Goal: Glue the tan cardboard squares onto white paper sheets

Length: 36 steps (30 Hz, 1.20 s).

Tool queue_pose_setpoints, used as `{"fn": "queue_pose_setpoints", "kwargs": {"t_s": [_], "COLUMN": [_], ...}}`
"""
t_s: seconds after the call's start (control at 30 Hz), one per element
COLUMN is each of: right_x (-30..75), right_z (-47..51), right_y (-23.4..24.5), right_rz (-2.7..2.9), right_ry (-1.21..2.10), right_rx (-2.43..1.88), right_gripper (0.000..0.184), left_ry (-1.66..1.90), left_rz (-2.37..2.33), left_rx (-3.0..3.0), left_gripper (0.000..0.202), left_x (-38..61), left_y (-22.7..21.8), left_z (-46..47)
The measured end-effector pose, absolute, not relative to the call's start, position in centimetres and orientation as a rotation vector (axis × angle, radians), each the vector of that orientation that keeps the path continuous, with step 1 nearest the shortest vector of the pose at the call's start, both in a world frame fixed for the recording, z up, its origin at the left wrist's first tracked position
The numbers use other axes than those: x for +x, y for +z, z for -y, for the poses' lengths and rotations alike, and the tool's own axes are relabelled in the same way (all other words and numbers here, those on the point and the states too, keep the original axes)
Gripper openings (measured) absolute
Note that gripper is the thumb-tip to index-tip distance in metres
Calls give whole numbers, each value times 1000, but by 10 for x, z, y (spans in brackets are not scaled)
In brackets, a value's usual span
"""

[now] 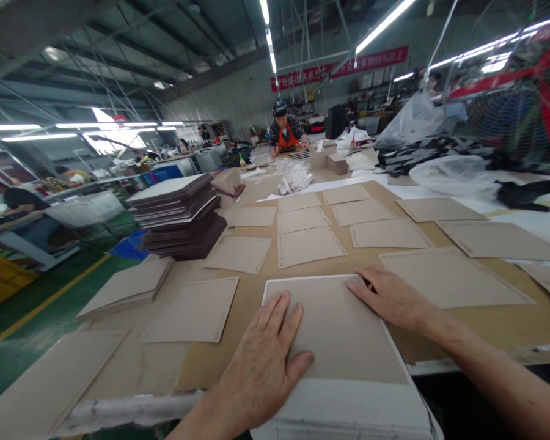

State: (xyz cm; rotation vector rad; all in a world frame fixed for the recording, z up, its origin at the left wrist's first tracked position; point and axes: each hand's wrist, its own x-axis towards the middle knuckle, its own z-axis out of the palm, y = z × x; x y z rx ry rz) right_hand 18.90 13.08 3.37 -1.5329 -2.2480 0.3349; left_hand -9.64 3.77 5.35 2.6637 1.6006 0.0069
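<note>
Several clear plastic bags (pixel 412 122) sit on the worktop (pixel 211 366) beyond the tan panel (pixel 343 342) and to its right; whatever they hold is too blurred to tell. A yellow crate (pixel 2 281) stands low, well to the left of the panel, and its contents are unclear too.

The panel lies on a white stack (pixel 348 409), directly beneath the left hand (pixel 268 354), with its far right corner at the right hand (pixel 392 296). The left hand's grip is opened out flat, fingers slightly spread and thumb apart, palm down on the panel's left side. The right hand's grip touches that far corner, its thumb on the surface and its fingers bent around; I cannot tell whether they pinch the edge.

Loose tan sheets (pixel 309 244) spread beyond and to both sides of the panel. A dark stack (pixel 183 220) rises beyond it to the left.
</note>
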Motion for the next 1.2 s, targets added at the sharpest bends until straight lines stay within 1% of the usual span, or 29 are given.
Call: {"fn": "queue_pose_setpoints", "kwargs": {"t_s": [0.2, 0.4, 0.47, 0.53, 0.6, 0.67, 0.73, 0.8, 0.87, 0.93, 1.0, 1.03, 1.1, 1.2], "right_x": [189, 188, 184, 178, 173, 169, 169, 171, 173, 171, 168, 166, 161, 156], "right_z": [-134, -131, -127, -120, -114, -108, -105, -104, -104, -107, -110, -112, -114, -110], "right_y": [24, 36, 39, 43, 46, 50, 56, 64, 72, 78, 80, 80, 80, 78], "right_rz": [2160, 1899, 1782, 1687, 1498, 1220, 995, 917, 890, 890, 891, 887, 876, 880], "right_ry": [453, 627, 757, 916, 1176, 1442, 1599, 1605, 1568, 1532, 1519, 1516, 1510, 1512], "right_rx": [-1497, -1478, -1454, -1388, -1279, -1167, -1087, -1052, -1008, -949, -906, -895, -887, -873], "right_gripper": [51, 43, 44, 49, 55, 67, 73, 75, 73, 66, 60, 58, 56, 49], "left_ry": [-23, -30, -18, 17, 89, 234, 521, 902, 1263, 1468, 1476, 1427, 1321, 1311], "left_rz": [-1611, -1626, -1624, -1617, -1598, -1564, -1567, -1617, -1592, -1460, -1298, -1234, -1135, -1075], "left_rx": [2575, 2540, 2527, 2513, 2502, 2490, 2422, 2164, 1741, 1306, 998, 900, 799, 774], "left_gripper": [68, 66, 66, 67, 67, 68, 70, 70, 69, 71, 71, 67, 54, 38], "left_x": [-93, -90, -89, -89, -92, -97, -104, -110, -112, -111, -108, -107, -106, -110], "left_y": [57, 61, 63, 62, 59, 53, 47, 44, 49, 59, 72, 78, 85, 84], "left_z": [-37, -37, -36, -36, -35, -35, -34, -34, -34, -32, -29, -27, -24, -21]}}
